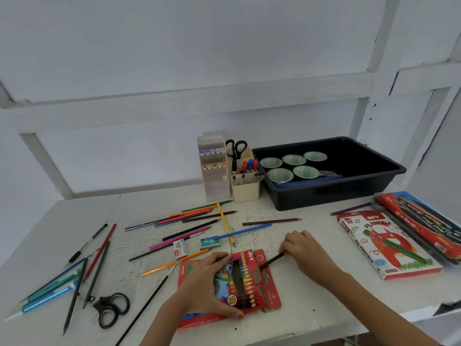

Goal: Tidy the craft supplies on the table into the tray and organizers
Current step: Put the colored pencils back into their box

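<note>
Red pencil box gripped flat by my left hand | right hand pinches dark pencil | I'd align tip under open flap, then slide shallowly.

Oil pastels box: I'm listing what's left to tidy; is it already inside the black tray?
No, the oil pastels box lies on the table, outside the black tray.

The tray stood at the far right of the desk with paper cups inside it. The pen holder and marker organizer stood just left of it. Loose pencils lay across the middle, scissors near left, the pencil box near centre and the oil pastels box right.
</note>
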